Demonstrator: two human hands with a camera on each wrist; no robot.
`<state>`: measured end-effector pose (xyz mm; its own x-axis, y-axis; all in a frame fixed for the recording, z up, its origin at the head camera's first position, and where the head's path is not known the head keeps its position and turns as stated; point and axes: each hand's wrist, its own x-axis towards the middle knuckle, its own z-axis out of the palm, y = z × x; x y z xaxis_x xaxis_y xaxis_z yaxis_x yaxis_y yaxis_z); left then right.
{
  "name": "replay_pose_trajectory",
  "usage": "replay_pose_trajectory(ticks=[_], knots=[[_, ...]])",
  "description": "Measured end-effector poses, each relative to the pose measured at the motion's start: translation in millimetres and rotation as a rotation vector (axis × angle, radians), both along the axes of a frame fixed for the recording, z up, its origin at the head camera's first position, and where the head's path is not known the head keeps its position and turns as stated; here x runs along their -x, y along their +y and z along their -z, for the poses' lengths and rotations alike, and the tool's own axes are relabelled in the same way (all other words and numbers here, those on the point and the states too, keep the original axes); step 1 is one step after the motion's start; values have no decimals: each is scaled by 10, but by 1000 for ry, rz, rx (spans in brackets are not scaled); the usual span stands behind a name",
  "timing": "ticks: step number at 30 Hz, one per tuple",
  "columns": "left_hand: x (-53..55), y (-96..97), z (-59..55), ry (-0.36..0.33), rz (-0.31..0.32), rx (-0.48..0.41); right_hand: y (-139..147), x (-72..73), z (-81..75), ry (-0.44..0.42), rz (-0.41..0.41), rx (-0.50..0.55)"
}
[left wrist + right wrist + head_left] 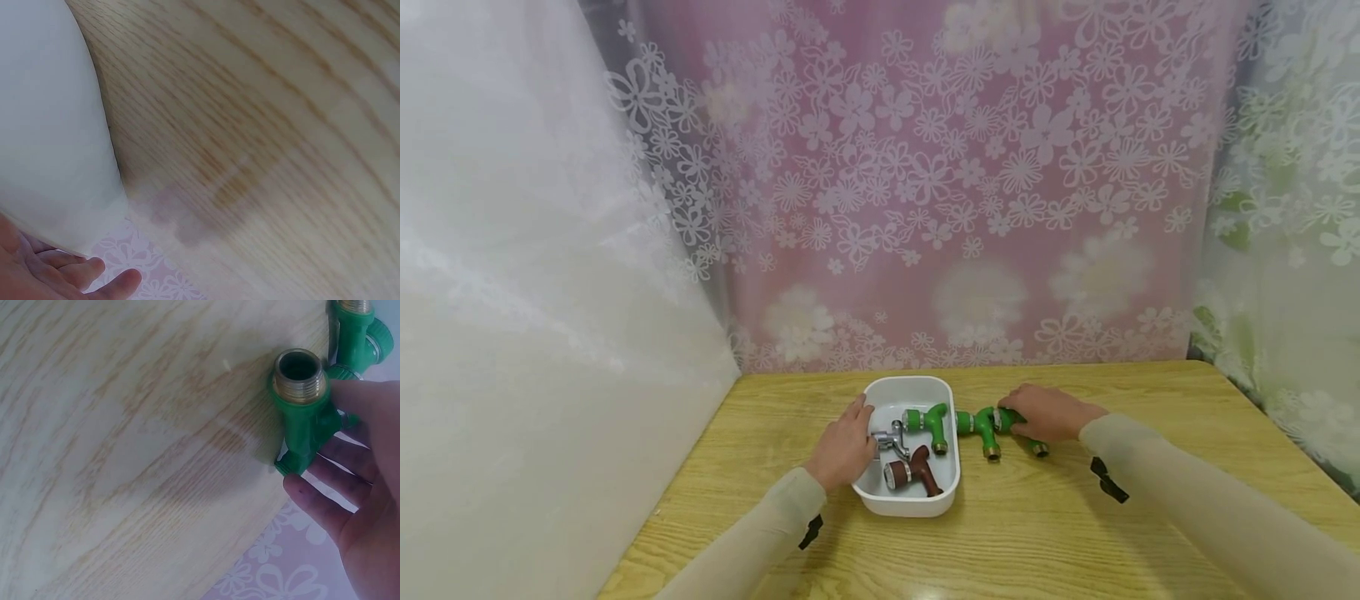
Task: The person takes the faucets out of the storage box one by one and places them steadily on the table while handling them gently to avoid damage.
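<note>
My left hand [842, 446] rests on the left rim of a white plastic basin [906, 507], its fingers lying over the edge in the left wrist view. Inside the basin are a green tap [936, 423], a chrome tap [891, 440], partly behind my left thumb, and a dark brown tap [917, 472]. Right of the basin, a second green tap [985, 427] lies on the table close against the wall. Beside it, my right hand [1047, 413] grips a third green tap [303, 419] with fingers and thumb; its brass threaded end faces the right wrist camera.
The wood-grain table [1037, 533] has its far edge just behind the basin. A pink floral curtain [925, 208] hangs beyond that edge, with a white sheet [535, 292] on the left and a patterned curtain [1292, 292] at right.
</note>
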<state>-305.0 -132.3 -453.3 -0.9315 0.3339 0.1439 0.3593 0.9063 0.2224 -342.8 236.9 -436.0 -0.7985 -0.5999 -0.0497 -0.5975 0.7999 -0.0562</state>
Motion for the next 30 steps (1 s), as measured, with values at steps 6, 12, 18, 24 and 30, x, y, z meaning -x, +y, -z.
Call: replay_pose_trajectory(ticks=[6, 12, 18, 24, 30], knots=[[-9, 4, 15, -12, -6, -4, -18, -4, -5, -2, 11, -6], [-1, 4, 13, 0, -4, -17, -126, -10, -99, 63, -39, 0], [10, -3, 12, 5, -7, -10, -376, -28, -286, 98, -91, 1], [12, -2, 15, 8, -11, -10, -638, 2, -423, 114, -113, 12], [8, -2, 8, 5, -9, -6, -879, 50, -547, 77, -130, -14]])
